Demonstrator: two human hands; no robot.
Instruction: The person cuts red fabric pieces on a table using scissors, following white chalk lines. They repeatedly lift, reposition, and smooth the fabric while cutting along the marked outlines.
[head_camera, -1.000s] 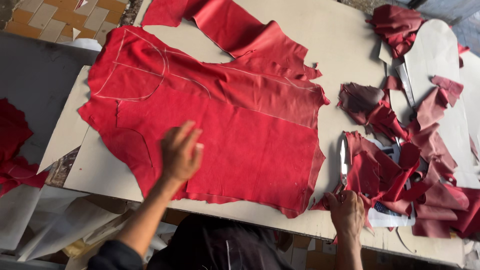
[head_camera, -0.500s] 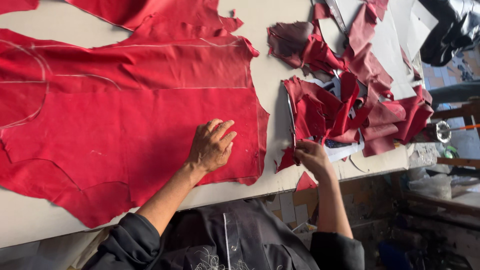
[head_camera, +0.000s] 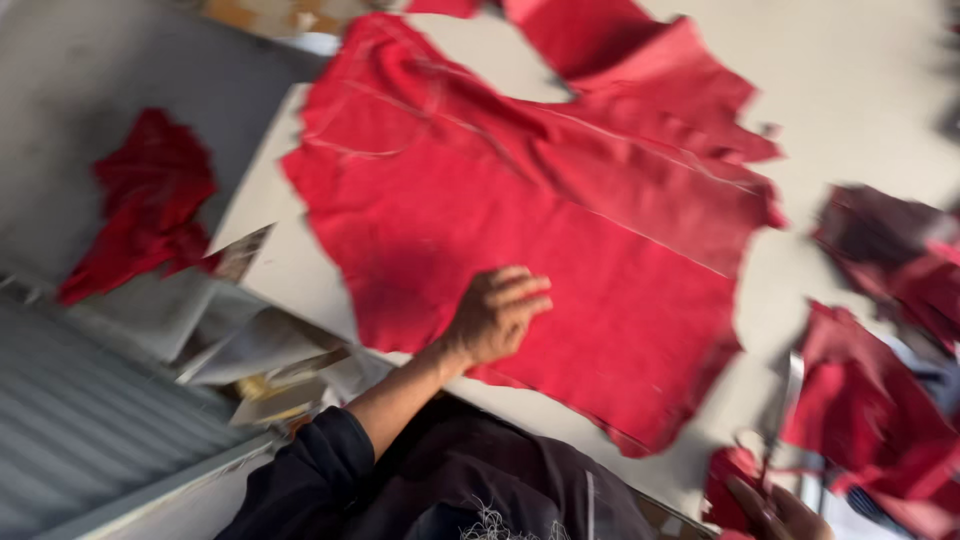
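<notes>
The left hand (head_camera: 495, 315) rests with fingers curled loosely on the red hide (head_camera: 560, 230), pinning it flat on the table (head_camera: 860, 90). The right hand (head_camera: 775, 505) grips a knife (head_camera: 788, 395) beside scraps (head_camera: 880, 400).

Bright, even daylight with soft shadows; motion blur smears the whole frame (worst at the right edge).

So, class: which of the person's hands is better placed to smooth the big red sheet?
Probably the left hand: it already lies on the big red sheet. The right hand sits off it, at the frame's edge among red scraps.
</notes>
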